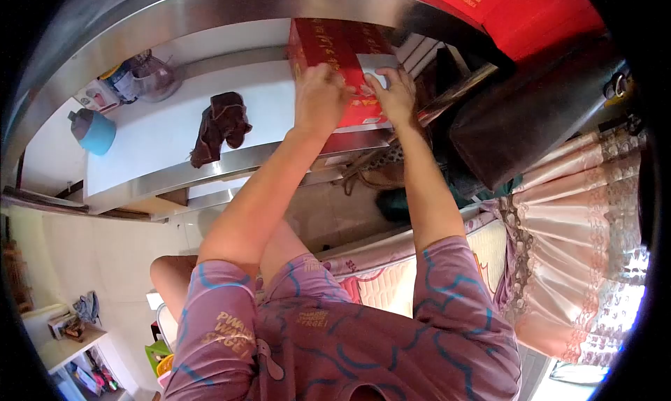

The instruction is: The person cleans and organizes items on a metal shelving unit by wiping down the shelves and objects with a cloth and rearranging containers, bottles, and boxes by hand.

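Note:
A red box with gold lettering stands at the right end of a white shelf. My left hand is at its front, fingers curled against the red surface; whether something small is pinched there is hidden. Just to the right, my right hand lies against the box beside a pale patch, with thumb and fingers apart. A crumpled dark brown cloth lies on the shelf, left of my hands.
Further left on the shelf are a glass jar and a teal container. A metal edge runs along the shelf front. To the right are a dark bag and a pink curtain. Another red box sits above.

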The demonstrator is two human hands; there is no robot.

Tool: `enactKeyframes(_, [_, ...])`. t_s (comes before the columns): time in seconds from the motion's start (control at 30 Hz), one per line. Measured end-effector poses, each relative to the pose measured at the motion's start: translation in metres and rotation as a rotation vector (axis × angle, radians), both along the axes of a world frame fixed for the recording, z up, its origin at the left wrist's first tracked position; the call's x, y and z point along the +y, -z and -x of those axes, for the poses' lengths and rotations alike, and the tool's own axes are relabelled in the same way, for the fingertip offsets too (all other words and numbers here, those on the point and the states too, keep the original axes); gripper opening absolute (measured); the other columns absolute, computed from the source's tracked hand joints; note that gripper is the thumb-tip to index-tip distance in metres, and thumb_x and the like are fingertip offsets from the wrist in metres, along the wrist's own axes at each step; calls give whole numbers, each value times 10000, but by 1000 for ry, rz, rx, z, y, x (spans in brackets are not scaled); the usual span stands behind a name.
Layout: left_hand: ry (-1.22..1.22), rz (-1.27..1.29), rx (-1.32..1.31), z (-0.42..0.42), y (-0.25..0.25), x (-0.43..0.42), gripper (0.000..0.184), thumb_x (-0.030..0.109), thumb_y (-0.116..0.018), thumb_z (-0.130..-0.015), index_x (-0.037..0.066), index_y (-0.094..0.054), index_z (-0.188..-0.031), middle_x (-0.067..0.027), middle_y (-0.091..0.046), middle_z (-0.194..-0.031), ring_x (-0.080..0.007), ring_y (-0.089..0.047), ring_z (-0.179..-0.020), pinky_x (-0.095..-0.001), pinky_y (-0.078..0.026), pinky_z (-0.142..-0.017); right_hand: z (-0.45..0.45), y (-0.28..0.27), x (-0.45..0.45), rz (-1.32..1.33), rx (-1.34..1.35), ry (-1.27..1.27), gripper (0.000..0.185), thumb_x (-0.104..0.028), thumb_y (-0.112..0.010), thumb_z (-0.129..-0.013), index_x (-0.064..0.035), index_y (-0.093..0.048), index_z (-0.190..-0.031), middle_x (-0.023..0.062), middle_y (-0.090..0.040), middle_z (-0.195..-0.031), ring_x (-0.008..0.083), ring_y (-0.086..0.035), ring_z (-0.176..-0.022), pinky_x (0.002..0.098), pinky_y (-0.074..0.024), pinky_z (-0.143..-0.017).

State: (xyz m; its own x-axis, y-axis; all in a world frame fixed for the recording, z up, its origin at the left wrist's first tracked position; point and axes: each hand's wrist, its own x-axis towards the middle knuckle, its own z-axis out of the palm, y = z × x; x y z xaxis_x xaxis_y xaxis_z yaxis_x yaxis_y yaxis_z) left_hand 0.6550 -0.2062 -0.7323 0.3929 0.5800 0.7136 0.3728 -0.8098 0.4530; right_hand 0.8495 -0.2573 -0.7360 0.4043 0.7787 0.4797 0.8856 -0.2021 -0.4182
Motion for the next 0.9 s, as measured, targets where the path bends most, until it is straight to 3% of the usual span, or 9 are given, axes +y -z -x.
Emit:
enactKeyframes(0.13, [-303,240,-226,-5,35,6,391,350,-668,-862,5,-595,-1029,-157,-686,-951,-398,-621,-963,-483,-462,-867,-5,4,8,68,-48,235,838,-593,-733,-720,-85,-502,-1346,264,-533,-1224,423,-488,-1185,445,-389,-1016])
enactKeyframes(0.23, [170,719,-87,-8,51,20,599,498,-648,-856,19,-542,-1200,-201,-678,-1041,-378,-617,-1034,-453,-469,-904,-4,-9,5,144,88,133,875,-605,-716,-731,-69,-472,-1379,280,-507,-1279,434,-491,-1193,454,-397,-1015])
enactKeyframes(0.3, [14,823,95,-3,29,9,707,537,-604,-872,46,-434,-1352,-243,-653,-1104,-380,-598,-1093,-438,-469,-934,-20,5,12,54,266,52,869,-643,-681,-736,-86,-487,-1375,296,-480,-1318,447,-482,-1205,462,-394,-1018])
enactKeyframes(0.37, [73,861,259,2,35,14,786,522,-607,-873,69,-314,-1445,-258,-625,-1163,-391,-590,-1104,-440,-473,-932,-14,-2,13,198,87,167,920,-671,-687,-713,-123,-455,-1415,346,-346,-1407,504,-344,-1304,527,-266,-1100])
enactKeyframes(0.47, [-20,753,111,11,42,13,832,420,-666,-845,-65,-304,-1417,-276,-578,-1226,-423,-609,-1048,-433,-494,-901,-9,0,9,188,-21,209,892,-666,-668,-740,-70,-484,-1376,326,-435,-1338,459,-436,-1235,465,-335,-1053])
enactKeyframes(0.53, [352,867,65,40,50,29,690,388,-640,-859,-15,-426,-1376,-232,-523,-1333,-392,-570,-1141,-420,-469,-953,-13,3,8,160,-123,235,867,-644,-664,-763,-13,-513,-1339,307,-519,-1269,410,-538,-1161,401,-422,-999])
enactKeyframes(0.63, [-92,313,328,93,72,54,574,368,-597,-872,89,-491,-1362,-185,-477,-1402,-333,-440,-1305,-482,-329,-1082,-29,5,12,171,71,72,838,-601,-686,-774,-4,-515,-1337,322,-490,-1295,394,-566,-1130,355,-437,-979])
enactKeyframes(0.7, [-468,152,464,129,73,60,611,478,-541,-900,174,-432,-1418,-160,-369,-1494,-347,-321,-1389,-554,-258,-1106,-24,5,11,166,124,59,859,-604,-701,-755,-27,-494,-1357,332,-424,-1324,460,-493,-1147,473,-414,-984])
enactKeyframes(0.9, [-38,138,578,183,116,52,695,408,-552,-909,100,-304,-1481,-185,-395,-1470,-346,-334,-1384,-497,-248,-1134,-2,-5,5,147,57,133,844,-587,-693,-774,-43,-473,-1380,338,-373,-1350,472,-420,-1187,519,-366,-1021])
